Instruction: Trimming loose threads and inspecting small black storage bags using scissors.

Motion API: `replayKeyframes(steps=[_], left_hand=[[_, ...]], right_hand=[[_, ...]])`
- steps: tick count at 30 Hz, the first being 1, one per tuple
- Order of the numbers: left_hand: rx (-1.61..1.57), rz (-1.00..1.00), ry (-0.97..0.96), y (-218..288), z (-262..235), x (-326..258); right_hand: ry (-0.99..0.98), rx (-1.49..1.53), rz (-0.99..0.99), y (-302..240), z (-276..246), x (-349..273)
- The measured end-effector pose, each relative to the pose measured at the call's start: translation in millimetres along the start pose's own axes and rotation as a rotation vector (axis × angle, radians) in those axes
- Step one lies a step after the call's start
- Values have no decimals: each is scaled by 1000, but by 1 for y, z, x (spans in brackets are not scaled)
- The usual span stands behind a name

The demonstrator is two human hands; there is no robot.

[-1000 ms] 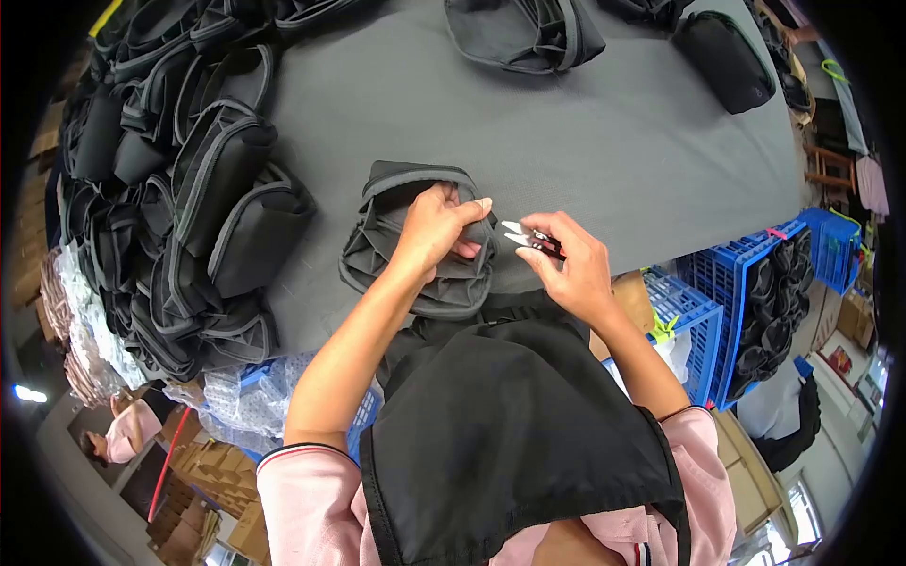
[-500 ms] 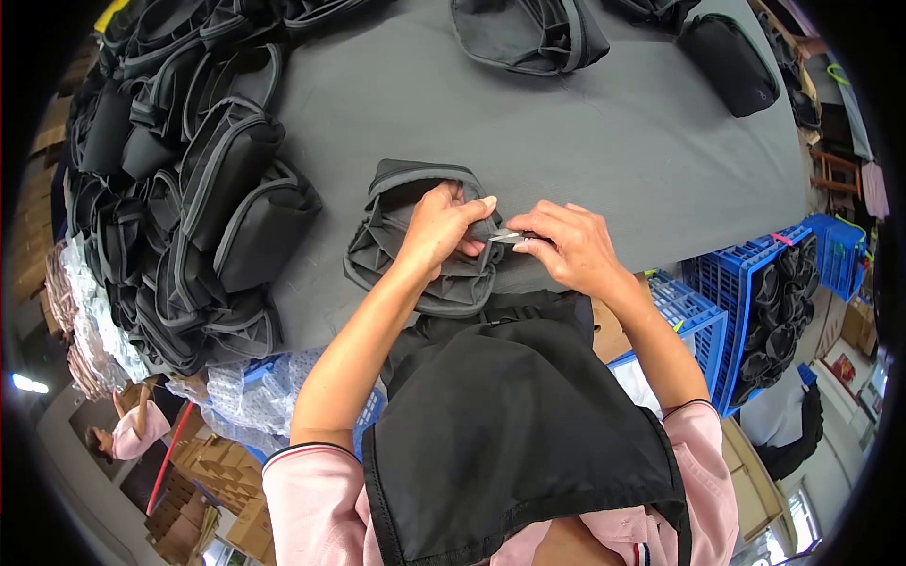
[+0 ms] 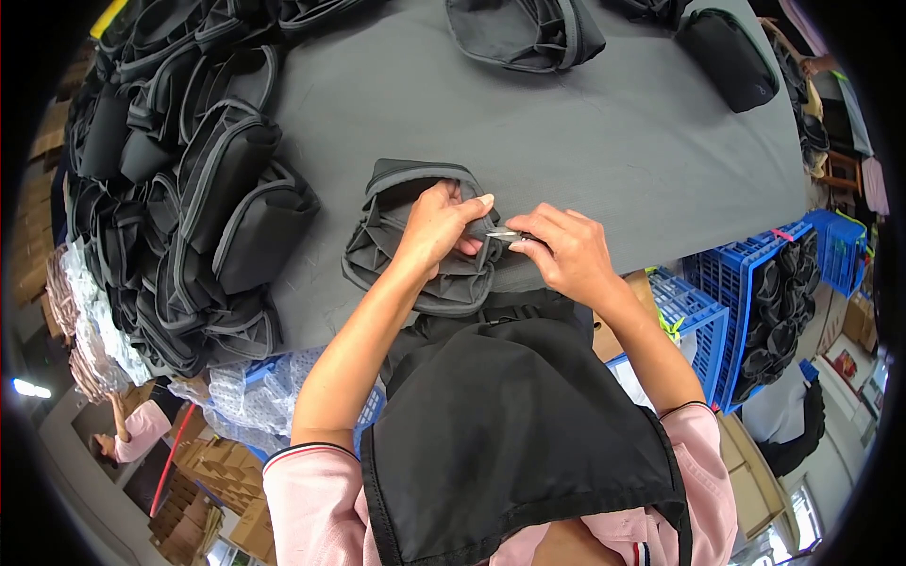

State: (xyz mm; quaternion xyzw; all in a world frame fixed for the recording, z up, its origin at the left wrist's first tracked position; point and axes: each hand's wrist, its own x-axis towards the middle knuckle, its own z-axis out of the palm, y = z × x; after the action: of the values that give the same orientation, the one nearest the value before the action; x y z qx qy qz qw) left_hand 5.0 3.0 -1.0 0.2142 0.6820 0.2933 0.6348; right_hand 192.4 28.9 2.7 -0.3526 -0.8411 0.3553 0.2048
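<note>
A black zip pouch (image 3: 461,290) with grey trim lies unzipped at the table's near edge, its inner dividers showing. My left hand (image 3: 438,223) reaches over its opening and grips the right-hand rim, with the thumb on top and some fingers hidden inside. In my right hand (image 3: 573,247) is a pair of small metal thread snips (image 3: 500,234), pinched between thumb and fingers. The tips point left and meet the pouch's edge beside my left fingers. Whether a thread lies between the blades is too small to tell.
Similar black pouches (image 3: 226,179) are heaped on the left of the grey table (image 3: 604,141). Another open pouch (image 3: 524,33) and a closed black pouch (image 3: 727,61) lie at the far side. Blue crates (image 3: 727,302) stand to the right, bubble wrap (image 3: 250,401) below left.
My right hand has turned slightly and the snips' tips have shifted a little left and up. The left hand keeps its hold on the pouch. A person at far left has raised an arm.
</note>
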Motion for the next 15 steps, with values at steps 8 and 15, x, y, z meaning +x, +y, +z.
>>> replayKeyframes(steps=[8,15], left_hand=[[-2,4,3,-3,0,0],[393,185,45,2,-17,1]], right_hand=[[75,35,65,-1,7,-13],[132,870,693,-10,37,-16]])
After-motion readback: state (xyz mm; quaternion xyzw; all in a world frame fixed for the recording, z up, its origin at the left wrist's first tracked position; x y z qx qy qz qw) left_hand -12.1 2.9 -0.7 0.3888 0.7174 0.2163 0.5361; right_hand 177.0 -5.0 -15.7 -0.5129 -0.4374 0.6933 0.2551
